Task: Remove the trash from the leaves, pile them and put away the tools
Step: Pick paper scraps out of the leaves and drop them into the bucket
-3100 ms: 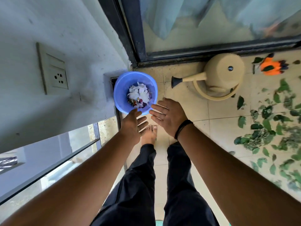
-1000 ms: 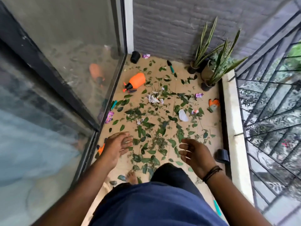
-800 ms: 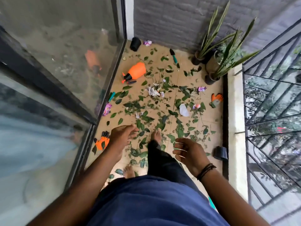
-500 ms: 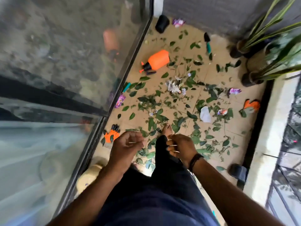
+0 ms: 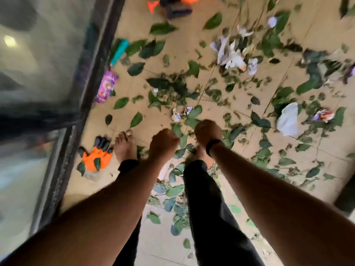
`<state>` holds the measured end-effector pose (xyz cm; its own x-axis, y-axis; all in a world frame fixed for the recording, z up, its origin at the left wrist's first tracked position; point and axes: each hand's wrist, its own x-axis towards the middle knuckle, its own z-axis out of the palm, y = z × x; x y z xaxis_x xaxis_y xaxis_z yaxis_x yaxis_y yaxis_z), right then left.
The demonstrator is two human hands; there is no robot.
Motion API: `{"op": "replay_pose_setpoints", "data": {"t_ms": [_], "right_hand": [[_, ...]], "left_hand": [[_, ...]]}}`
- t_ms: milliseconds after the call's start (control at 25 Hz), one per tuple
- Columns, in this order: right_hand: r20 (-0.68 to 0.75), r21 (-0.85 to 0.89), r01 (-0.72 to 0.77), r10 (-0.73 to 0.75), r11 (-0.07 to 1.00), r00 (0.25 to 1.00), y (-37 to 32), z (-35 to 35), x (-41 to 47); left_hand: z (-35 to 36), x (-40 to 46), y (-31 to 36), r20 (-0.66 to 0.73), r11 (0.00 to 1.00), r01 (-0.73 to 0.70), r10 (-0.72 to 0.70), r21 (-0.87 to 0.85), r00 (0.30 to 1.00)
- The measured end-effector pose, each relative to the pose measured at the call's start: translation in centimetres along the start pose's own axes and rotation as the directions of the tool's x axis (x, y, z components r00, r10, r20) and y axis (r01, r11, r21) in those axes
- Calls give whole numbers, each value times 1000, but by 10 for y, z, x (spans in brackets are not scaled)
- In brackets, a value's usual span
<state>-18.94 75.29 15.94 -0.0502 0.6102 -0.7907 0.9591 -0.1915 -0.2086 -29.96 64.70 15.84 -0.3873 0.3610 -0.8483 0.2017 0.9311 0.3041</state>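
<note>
Tiled floor (image 5: 317,35), leaves (image 5: 172,89) beyond both hands' grip

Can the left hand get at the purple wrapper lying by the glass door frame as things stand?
Probably yes. The purple wrapper lies in the open on the tile with no leaves covering it, ahead and to the left of the left hand. That hand seems to hold nothing, though blur hides its fingers. The person would likely need to bend down.
</note>
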Motion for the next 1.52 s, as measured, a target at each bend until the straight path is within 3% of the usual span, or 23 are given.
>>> {"op": "replay_pose_setpoints", "data": {"t_ms": [160, 240, 360, 520, 680, 760, 960, 1040, 1120, 1240, 1520], "right_hand": [[-153, -384, 214, -291, 898, 944, -3, 41, 121], [-122, -458, 240, -327, 856, 937, -6, 62, 146], [-57, -582, 221, -310, 783, 949, -10, 81, 160], [-46, -483, 240, -298, 842, 953, -17, 71, 125], [119, -154, 278, -261, 948, 958, -31, 51, 91], [172, -138, 279, -254, 950, 952, -39, 45, 86], [232, -235, 259, -205, 937, 951, -62, 56, 104], [234, -216, 231, -179, 949, 956, -73, 66, 109], [232, -162, 212, -172, 964, 957, -83, 76, 109], [225, -182, 304, -261, 935, 939, -93, 88, 107], [16, -259, 359, -368, 897, 930, -129, 93, 119]], "left_hand": [[52, 132, -3, -214, 994, 106, -106, -11, 971], [66, 162, -1, -289, 995, 100, -93, 11, 953], [70, 176, -1, -284, 982, 114, -67, 151, 957], [37, 150, 1, -220, 992, -23, 50, 125, 974], [-9, 127, -11, -84, 973, -197, 208, 120, 975], [-29, 128, -20, -78, 965, -214, 227, 150, 971], [-56, 152, -34, -125, 967, -102, 134, 235, 983], [-62, 166, -38, -134, 987, -46, 67, 154, 989], [-67, 173, -40, -98, 999, 14, -10, 44, 995], [-71, 171, -44, 2, 997, 30, -30, 77, 1000], [-67, 170, -62, 109, 998, 67, -65, -19, 992]]}}
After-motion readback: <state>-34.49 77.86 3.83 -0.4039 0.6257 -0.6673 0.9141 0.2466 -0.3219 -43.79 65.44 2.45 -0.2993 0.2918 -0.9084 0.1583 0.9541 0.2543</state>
